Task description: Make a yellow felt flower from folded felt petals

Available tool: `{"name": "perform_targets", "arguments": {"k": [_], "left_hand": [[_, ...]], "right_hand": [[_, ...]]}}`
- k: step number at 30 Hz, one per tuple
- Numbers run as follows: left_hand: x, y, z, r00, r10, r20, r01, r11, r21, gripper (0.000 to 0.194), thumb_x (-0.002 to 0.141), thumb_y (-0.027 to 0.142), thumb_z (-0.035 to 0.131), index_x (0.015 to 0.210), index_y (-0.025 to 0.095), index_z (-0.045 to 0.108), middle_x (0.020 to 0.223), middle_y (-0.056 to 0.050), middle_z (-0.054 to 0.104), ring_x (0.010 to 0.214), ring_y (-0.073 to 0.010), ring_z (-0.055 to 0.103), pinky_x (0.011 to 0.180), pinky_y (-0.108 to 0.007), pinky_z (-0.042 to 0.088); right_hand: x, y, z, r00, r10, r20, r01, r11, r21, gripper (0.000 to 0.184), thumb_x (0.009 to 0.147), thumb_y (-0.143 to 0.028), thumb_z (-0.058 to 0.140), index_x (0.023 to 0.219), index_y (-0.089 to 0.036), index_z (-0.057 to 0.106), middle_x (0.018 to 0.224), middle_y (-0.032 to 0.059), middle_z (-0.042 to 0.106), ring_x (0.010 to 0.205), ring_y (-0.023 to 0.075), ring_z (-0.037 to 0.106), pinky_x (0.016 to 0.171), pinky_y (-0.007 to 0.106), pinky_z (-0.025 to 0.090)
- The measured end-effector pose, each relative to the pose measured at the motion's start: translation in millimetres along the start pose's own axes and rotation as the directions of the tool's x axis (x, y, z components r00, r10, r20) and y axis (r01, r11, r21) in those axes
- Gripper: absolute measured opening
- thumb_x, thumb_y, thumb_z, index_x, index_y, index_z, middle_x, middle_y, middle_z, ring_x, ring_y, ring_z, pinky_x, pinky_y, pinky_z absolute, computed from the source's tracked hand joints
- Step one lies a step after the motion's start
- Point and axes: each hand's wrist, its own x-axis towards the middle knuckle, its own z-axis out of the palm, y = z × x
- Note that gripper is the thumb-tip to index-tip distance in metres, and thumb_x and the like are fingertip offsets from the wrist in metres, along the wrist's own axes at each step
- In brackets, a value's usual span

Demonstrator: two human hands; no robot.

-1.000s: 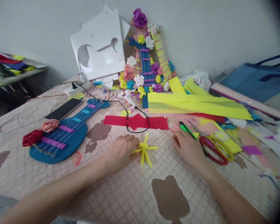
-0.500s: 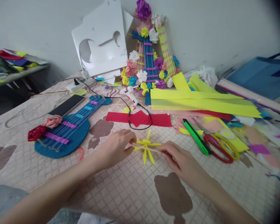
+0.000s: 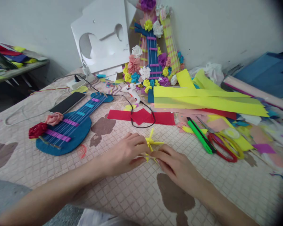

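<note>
My right hand [image 3: 179, 164] pinches a thin wooden stick [image 3: 145, 155] in front of a yellow paper flower [image 3: 151, 142] with narrow pointed petals. From the other side, the fingers of my left hand [image 3: 128, 153] are closed on the stick's other end. Both hands cover part of the flower, and its lower petals show only between my fingers. Beyond it lies a strip of red crepe paper [image 3: 163, 118] with a diamond-shaped red piece on its middle. A black cord [image 3: 144, 127] loops over the red paper from a white glue gun [image 3: 133, 92].
To the left lie a blue toy guitar [image 3: 81, 135] with paper roses and a phone [image 3: 68, 102]. On the right are a green utility knife [image 3: 200, 135], scissors [image 3: 223, 147] and yellow crepe strips [image 3: 202, 99]. Decorated guitars [image 3: 154, 59] and a white foam board [image 3: 101, 47] lean at the wall.
My right hand has come left from beside the utility knife, picked up the stick and brought it to the flower. My left hand has let go of the flower and closed on the stick.
</note>
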Motion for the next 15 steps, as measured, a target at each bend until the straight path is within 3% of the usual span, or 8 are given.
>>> {"name": "perform_targets", "arguments": {"k": [9,15], "left_hand": [[1,-2,18.8,0.997,0.073,0.035,-0.078,0.980,0.180,0.010,0.089,0.014,0.049,0.093,0.017,0.057,0.094,-0.005,0.059,0.093,-0.0173,0.053,0.084,-0.033,0.040],[3,-1,17.6,0.988,0.146,0.056,-0.156,0.957,0.244,0.016,0.094,0.016,0.041,0.093,0.015,0.057,0.092,-0.005,0.061,0.091,-0.0173,0.052,0.085,-0.034,0.039]], "right_hand": [[0,3,6,0.996,-0.042,-0.072,0.031,0.990,-0.141,0.025,0.092,-0.019,0.038,0.104,-0.023,0.059,0.094,0.0046,0.059,0.075,0.0146,0.062,0.061,0.026,0.052],[0,3,10,1.000,-0.006,-0.014,0.003,0.982,-0.190,0.022,0.092,-0.017,0.038,0.101,-0.020,0.058,0.098,0.0067,0.057,0.077,0.0158,0.061,0.065,0.030,0.052]]}}
